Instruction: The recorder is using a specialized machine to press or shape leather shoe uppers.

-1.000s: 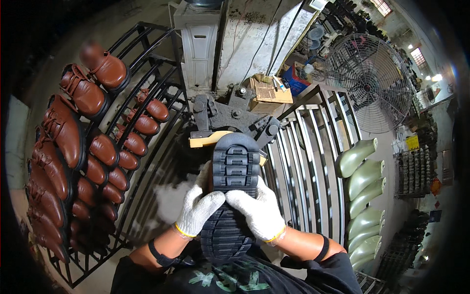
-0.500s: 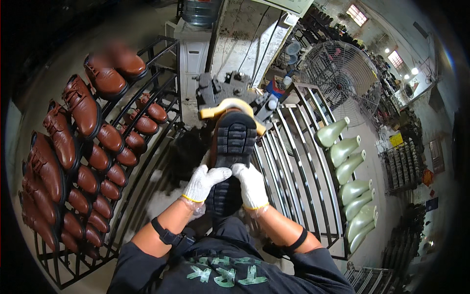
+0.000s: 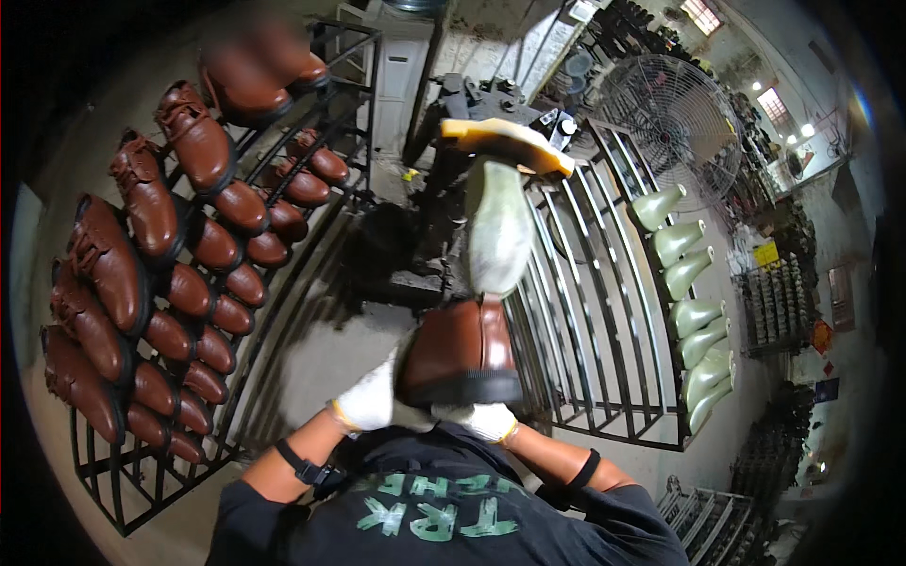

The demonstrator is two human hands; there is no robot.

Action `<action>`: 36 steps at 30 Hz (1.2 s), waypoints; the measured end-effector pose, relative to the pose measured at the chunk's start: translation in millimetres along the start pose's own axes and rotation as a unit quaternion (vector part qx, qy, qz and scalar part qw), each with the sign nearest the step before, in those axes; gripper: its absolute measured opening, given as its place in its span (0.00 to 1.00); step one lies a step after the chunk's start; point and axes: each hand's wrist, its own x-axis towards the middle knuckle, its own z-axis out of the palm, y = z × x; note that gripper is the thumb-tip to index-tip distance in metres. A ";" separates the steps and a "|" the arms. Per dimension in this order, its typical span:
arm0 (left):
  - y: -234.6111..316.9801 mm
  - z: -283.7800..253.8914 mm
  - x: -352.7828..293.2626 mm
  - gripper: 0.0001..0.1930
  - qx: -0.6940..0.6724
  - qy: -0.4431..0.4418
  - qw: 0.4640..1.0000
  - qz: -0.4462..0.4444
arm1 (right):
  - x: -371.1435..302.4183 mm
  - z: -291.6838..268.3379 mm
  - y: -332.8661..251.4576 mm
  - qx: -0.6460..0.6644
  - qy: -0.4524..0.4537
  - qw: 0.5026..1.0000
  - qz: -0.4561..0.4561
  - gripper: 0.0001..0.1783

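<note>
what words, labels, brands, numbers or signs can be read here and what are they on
Green lettering on the front of the black shirt: large, partly lost in folds; I won't copy it out.
Yellow sheet at the right: too small to read.
Dark blue panel below it: too small to read.
Brown shoe: no readable text.

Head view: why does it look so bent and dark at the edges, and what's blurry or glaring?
In the head view, black surrounds a fisheye image that bows the right rack; at its upper left, a smear hides part of the top shoes; at its upper right, the lamps glare; at its centre, the held shoe shines.
</note>
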 end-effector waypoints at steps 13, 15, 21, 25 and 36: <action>81.8 -87.5 -307.2 0.24 -0.163 0.808 0.532 0.196 | 212.0 -132.7 -116.0 -0.096 0.169 0.978 -0.074 0.27; 162.9 -97.5 -356.2 0.21 0.032 0.873 0.458 0.166 | 236.2 -150.3 -75.1 -0.156 0.284 0.945 -0.048 0.40; 173.6 -209.7 -469.8 0.41 0.279 0.904 0.237 -0.220 | 266.0 -138.6 -12.9 -0.342 0.233 0.909 -0.050 0.36; 131.6 -223.2 -484.6 0.38 0.378 0.829 0.270 -0.311 | 274.9 -131.8 38.8 -0.335 0.238 0.911 -0.022 0.51; 51.9 -17.4 78.1 0.20 -0.404 0.180 0.897 0.011 | 226.8 -256.1 -20.7 0.048 0.188 0.962 0.190 0.28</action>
